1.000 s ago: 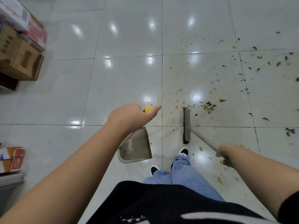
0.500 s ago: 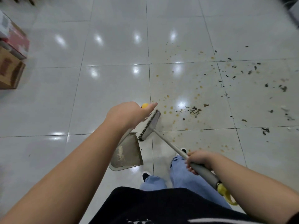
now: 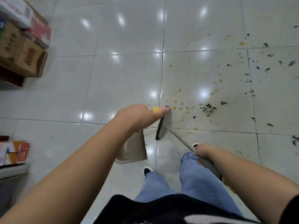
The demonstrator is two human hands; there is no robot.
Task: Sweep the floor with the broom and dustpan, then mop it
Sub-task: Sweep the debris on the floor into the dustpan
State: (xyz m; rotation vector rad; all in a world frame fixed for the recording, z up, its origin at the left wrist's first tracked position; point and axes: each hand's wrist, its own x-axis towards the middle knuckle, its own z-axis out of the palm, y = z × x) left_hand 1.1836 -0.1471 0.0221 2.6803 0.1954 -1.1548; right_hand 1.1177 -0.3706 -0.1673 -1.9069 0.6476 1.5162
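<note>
Since a second ago the broom (image 3: 163, 126), gripped by the right hand (image 3: 203, 151), has swung in beside the dustpan (image 3: 133, 149) held by the left hand (image 3: 137, 118), leaving most debris (image 3: 207, 109) unswept on the floor (image 3: 129, 75).

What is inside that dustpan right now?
The dustpan shows a small pale clump of dust on its tray, with no dark debris visible. Its upper part is covered by the left hand and forearm, so that stays unseen.
</note>
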